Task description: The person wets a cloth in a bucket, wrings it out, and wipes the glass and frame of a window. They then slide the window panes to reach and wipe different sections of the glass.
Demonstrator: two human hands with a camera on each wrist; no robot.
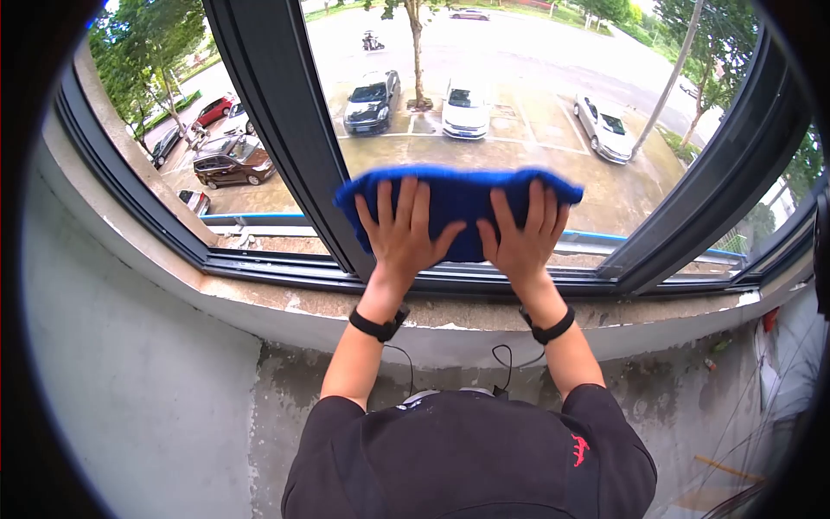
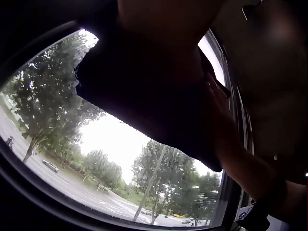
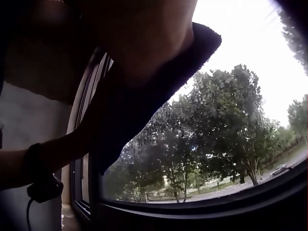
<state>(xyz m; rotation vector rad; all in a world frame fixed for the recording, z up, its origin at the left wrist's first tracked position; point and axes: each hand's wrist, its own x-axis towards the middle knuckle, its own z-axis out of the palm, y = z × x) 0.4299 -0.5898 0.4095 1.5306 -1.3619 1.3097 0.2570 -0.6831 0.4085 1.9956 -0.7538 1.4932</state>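
A blue cloth [image 1: 462,195] lies spread against the window glass in the head view, its top edge slightly blurred. The left hand [image 1: 405,227] presses flat on its left half, fingers straight and spread. On the right half the right hand [image 1: 523,229] presses in the same way, the two thumbs close to each other near the middle. In the left wrist view the cloth [image 2: 144,106] shows dark against the pane, and in the right wrist view the cloth [image 3: 144,101] is dark too, with a hand over part of it.
Dark window frame bars [image 1: 281,112] stand left and right of the pane. Below runs a rough sill [image 1: 285,298] above a grey wall. Parked cars [image 1: 467,108] and trees are outside the glass. A thin black cable [image 1: 503,368] hangs near the wrists.
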